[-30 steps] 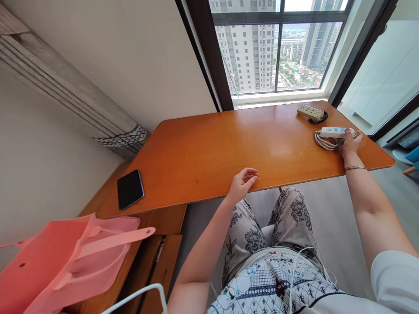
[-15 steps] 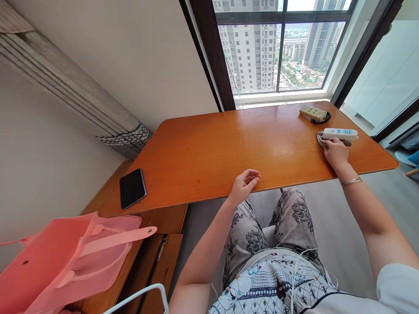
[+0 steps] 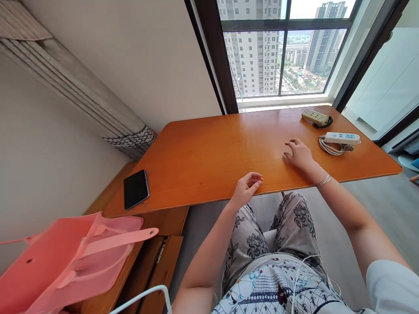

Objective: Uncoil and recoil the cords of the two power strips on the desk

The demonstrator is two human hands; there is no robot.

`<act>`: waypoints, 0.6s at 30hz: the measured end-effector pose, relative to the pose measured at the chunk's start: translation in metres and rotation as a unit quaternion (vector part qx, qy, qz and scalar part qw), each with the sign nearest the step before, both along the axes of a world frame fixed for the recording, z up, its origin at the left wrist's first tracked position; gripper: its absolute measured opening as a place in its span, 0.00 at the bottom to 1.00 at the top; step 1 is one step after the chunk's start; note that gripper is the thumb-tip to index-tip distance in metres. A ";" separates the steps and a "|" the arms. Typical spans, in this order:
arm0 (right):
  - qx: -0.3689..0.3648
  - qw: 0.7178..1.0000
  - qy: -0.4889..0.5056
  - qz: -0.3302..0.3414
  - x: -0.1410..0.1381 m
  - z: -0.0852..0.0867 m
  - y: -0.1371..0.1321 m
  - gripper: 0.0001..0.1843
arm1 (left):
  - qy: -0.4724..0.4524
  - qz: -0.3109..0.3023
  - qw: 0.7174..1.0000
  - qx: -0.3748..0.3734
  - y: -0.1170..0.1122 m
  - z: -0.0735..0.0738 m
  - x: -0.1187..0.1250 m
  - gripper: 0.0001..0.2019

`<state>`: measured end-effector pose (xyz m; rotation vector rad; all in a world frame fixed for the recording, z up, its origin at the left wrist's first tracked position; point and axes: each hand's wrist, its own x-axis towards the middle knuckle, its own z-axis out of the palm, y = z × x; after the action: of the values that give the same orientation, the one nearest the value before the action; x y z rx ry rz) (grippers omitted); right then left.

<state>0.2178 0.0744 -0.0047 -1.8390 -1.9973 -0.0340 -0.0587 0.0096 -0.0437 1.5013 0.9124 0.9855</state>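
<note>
My left hand (image 3: 246,187) rests at the near edge of the orange wooden table (image 3: 209,157), fingers loosely curled, holding nothing. Over the tabletop my right hand (image 3: 298,153) hovers palm down with fingers apart, empty, a bracelet on its wrist. To its right lies a white power strip (image 3: 342,138) on its coiled white cord (image 3: 330,148), a short way from the fingers. A beige power strip (image 3: 314,116) lies farther back near the window.
A black phone (image 3: 136,189) lies at the table's left corner. A pink tote bag (image 3: 62,261) sits on a lower wooden cabinet (image 3: 157,257) at bottom left. A folded grey mat (image 3: 78,96) leans on the left wall. The window (image 3: 281,56) is behind the table.
My right hand let go of the white power strip and its cord and drew back to the left over the table. The left hand stayed put.
</note>
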 end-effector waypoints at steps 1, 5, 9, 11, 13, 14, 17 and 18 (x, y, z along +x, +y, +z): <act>-0.007 1.000 0.007 0.019 -0.012 0.001 0.007 0.26 | 0.000 0.004 1.000 0.001 0.000 0.000 0.000 0.17; -0.020 0.997 0.043 0.054 -0.048 0.000 0.032 0.28 | -0.015 0.028 0.999 -0.003 0.001 0.000 -0.001 0.17; -0.003 0.992 0.105 0.071 -0.054 -0.011 0.046 0.18 | -0.034 0.021 0.999 -0.034 0.005 0.001 -0.003 0.19; 0.017 0.986 0.149 0.076 -0.047 -0.017 0.050 0.15 | -0.033 0.008 0.998 -0.055 0.011 0.005 -0.004 0.20; 0.028 0.976 0.203 0.068 -0.039 -0.021 0.053 0.13 | -0.028 0.013 0.998 -0.054 0.023 0.012 -0.005 0.20; 0.028 0.972 0.227 0.061 -0.036 -0.023 0.054 0.13 | -0.024 0.025 0.999 -0.041 0.032 0.017 -0.005 0.20; 0.021 0.963 0.266 0.050 -0.029 -0.027 0.057 0.12 | -0.003 0.089 0.996 0.020 0.068 0.028 -0.006 0.16; 0.020 0.962 0.267 0.050 -0.029 -0.028 0.058 0.12 | 0.008 0.119 0.992 0.039 0.082 0.030 -0.006 0.14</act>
<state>0.1886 0.1321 -0.0324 -1.5108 -1.6832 0.4074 -0.0643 0.0912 -0.0135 1.4899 1.0940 1.1952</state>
